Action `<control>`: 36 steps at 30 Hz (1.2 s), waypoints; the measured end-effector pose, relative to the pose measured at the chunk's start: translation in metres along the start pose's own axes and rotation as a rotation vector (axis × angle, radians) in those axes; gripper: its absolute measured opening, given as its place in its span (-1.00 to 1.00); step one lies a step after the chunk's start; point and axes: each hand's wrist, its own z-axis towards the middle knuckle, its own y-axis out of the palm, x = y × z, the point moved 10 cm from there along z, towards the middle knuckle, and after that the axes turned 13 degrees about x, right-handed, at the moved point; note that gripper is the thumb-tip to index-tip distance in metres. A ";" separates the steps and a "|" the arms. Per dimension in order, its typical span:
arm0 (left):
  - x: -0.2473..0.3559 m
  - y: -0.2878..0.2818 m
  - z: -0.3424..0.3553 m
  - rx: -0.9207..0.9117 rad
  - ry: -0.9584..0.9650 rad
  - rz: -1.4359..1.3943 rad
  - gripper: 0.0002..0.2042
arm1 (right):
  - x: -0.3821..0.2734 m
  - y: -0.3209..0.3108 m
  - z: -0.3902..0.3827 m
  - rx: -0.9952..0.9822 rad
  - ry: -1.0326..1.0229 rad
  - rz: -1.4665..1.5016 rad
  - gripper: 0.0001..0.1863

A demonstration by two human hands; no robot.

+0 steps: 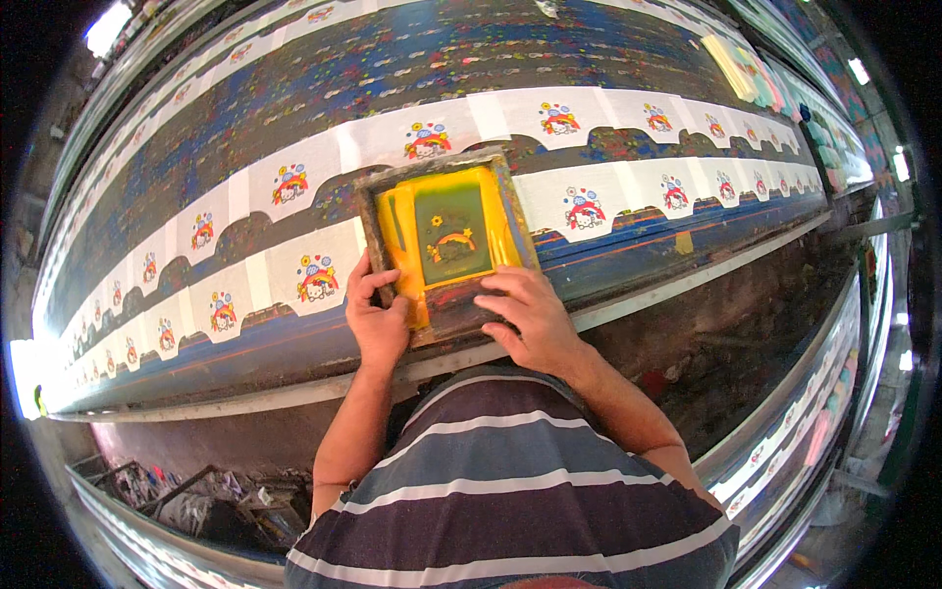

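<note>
A wooden screen-printing frame (370,218) lies over the row of printed fabric pieces nearest me, tilted slightly. Yellow ink coats the borders of its mesh (453,236), and through the darker middle a rainbow and flower design shows. My left hand (379,319) is closed around the frame's near left side, thumb on top. At the near right corner, my right hand (530,319) has its fingers apart and bent, fingertips at the stained near edge. Nothing shows clearly in its grasp. White fabric pieces with colourful cartoon prints (317,278) flank the frame on both sides.
The long printing table (628,257) carries several rows of printed pieces and is speckled with dried ink. A pale rail (677,274) runs along its near edge. Folded coloured cloths (751,74) lie at the far right. Behind me at the right is another table of prints (785,432).
</note>
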 end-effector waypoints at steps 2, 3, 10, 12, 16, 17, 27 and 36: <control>0.009 0.000 0.002 0.015 0.020 -0.033 -0.60 | 0.020 -0.029 -0.010 0.173 0.063 -0.042 -0.54; 0.012 0.002 0.000 0.026 0.016 -0.024 -0.61 | 0.035 -0.038 -0.019 0.212 0.153 -0.024 -0.54; 0.044 0.088 -0.032 0.026 0.053 -0.084 -0.63 | 0.126 -0.112 -0.072 0.368 0.424 0.187 -0.55; 0.055 0.123 -0.044 0.017 0.106 -0.043 -0.62 | 0.148 -0.138 -0.079 0.377 0.413 0.156 -0.54; 0.066 0.186 -0.065 0.004 0.077 -0.123 -0.62 | 0.188 -0.186 -0.087 0.373 0.389 0.137 -0.52; 0.067 0.195 -0.068 0.001 0.061 -0.134 -0.61 | 0.196 -0.195 -0.089 0.359 0.388 0.145 -0.52; 0.059 0.214 -0.082 0.028 -0.097 -0.156 -0.57 | 0.215 -0.225 -0.092 0.282 0.310 0.209 -0.56; 0.053 0.216 -0.080 0.005 -0.177 -0.169 -0.61 | 0.144 -0.200 -0.062 0.013 -0.092 0.031 -0.59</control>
